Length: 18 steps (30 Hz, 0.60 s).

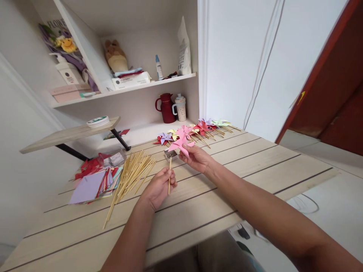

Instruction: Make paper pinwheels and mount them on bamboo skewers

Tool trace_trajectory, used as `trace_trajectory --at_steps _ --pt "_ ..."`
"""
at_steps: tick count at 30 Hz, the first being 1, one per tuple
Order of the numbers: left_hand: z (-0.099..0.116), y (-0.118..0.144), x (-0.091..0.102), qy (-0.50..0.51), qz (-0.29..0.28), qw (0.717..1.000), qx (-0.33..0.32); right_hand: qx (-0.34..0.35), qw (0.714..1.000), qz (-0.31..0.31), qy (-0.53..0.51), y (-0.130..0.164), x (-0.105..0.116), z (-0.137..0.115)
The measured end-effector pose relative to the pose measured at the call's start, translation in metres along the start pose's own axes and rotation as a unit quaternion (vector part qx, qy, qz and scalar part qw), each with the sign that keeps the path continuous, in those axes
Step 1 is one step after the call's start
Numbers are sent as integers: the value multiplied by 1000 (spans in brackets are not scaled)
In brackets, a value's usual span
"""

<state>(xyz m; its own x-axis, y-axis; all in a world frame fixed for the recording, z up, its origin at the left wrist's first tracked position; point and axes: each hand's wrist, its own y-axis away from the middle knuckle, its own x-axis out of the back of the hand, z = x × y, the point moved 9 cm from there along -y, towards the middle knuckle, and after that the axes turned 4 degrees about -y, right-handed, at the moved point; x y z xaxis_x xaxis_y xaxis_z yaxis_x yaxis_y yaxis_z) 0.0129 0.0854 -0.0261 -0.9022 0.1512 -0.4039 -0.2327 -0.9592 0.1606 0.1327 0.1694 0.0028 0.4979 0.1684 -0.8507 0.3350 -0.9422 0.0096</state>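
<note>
the slatted wooden table (193,215) takes up most of the space in front of me, reaching into a white shelf unit (127,22); off to the right stands a dark red door (320,102). on the table's left side is a low wooden stand (70,134) on black legs, a white-and-green oval thing (98,121) resting on top. along the far edge, toward the wall, paper pinwheels (202,129) lie in an overlapping row, pink, red, lilac, yellow and pale green, their sticks pointing toward the person's side. nearer, left of the hands, spreads a loose heap of wooden sticks (133,173), and just beside it a stack of coloured paper (86,187), a lilac sheet uppermost. a dark red jug (168,109) stands upright at the back, a speckled cup (181,108) next to it

the person's right hand (195,158) pinches a pink pinwheel (180,144) between thumb and fingers, up above the table in front of the row. the left hand (161,185), lower down, is closed around a single stick (169,182), held nearly upright, its top just below the pinwheel and apart from it, as far as i can see. smallest of all, a little open box (170,154) sits behind the stick's tip, its contents too tiny to make out
</note>
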Motion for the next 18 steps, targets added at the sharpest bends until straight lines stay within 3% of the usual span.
trace_trajectory --at_steps 6,13,18 --pt "18 -7 11 59 49 994 -78 -58 996 -71 9 8 -19 26" --pt "33 -12 44 81 148 974 -152 -49 997 -44 -28 4 -11 21" --pt "44 -14 55 121 160 953 -225 -105 992 -47 -52 7 -11 36"
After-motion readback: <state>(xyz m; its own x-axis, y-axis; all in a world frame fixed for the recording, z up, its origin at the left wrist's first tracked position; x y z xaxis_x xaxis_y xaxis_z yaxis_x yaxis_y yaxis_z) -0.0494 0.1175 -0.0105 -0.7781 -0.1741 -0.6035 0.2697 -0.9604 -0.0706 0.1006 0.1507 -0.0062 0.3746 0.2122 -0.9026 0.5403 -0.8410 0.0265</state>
